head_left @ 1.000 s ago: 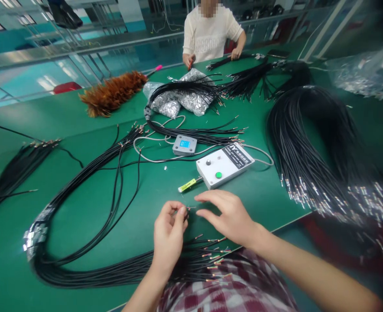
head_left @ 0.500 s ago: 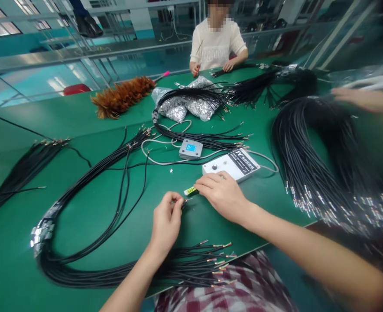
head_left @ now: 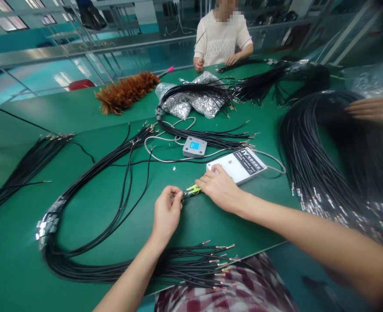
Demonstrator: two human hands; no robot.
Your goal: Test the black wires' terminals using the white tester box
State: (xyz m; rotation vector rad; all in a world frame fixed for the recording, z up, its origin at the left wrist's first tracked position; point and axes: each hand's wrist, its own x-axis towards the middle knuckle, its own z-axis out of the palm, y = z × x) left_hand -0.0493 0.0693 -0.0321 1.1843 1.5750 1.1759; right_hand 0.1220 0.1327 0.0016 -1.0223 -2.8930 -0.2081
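Observation:
My left hand is closed in a pinch on a cable end, with thin bare wires poking out past the fingertips. The wires reach the tip of a small yellow-green clip at the near left end of a white wire-twisting machine. Fingers of my right hand are closed around that clip, and the palm covers the machine's near edge. Under my left forearm runs a bundle of black cables with stripped, coloured wire ends. How the clip's jaws sit on the wires is too small to tell.
A small grey box with a blue screen lies behind the machine. Bags of silvery pieces and a brown feather duster are farther back. Another person's hand rests on a cable bundle at right. A co-worker sits opposite.
My right hand has shifted slightly, showing more of the yellow-green clip. The wire tips in my left hand are now at the clip. The view has moved a little.

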